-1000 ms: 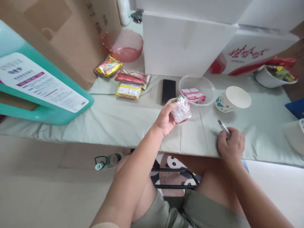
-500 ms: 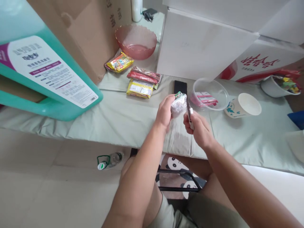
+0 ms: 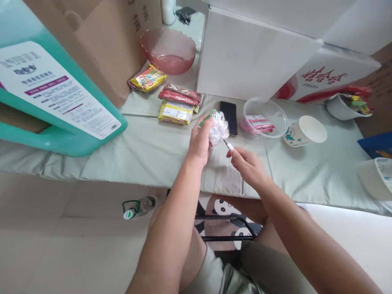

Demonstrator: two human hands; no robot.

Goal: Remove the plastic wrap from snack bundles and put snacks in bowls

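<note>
My left hand (image 3: 199,142) is closed round a crinkled clear plastic packet (image 3: 219,127) with a green edge, held above the cloth-covered table. What the packet contains is too blurred to make out. In my right hand (image 3: 247,164) is a small knife (image 3: 229,145) with a white handle and a thin dark blade. Its tip meets the lower right side of the packet; whether it has pierced the plastic I cannot tell. Just behind the packet lies a black phone (image 3: 230,118).
A clear round tub (image 3: 280,132) with pink packets and a paper cup (image 3: 312,131) stand to the right. Snack packs (image 3: 176,112) lie left of centre, before a pink bowl (image 3: 168,61). A large teal jug (image 3: 92,110) fills the left; white boxes (image 3: 254,53) stand behind.
The knife has gone from upright at the packet's right side to slanting, its tip at the packet's lower edge. Both hands have shifted slightly left, and the packet has turned. The view has moved a little.
</note>
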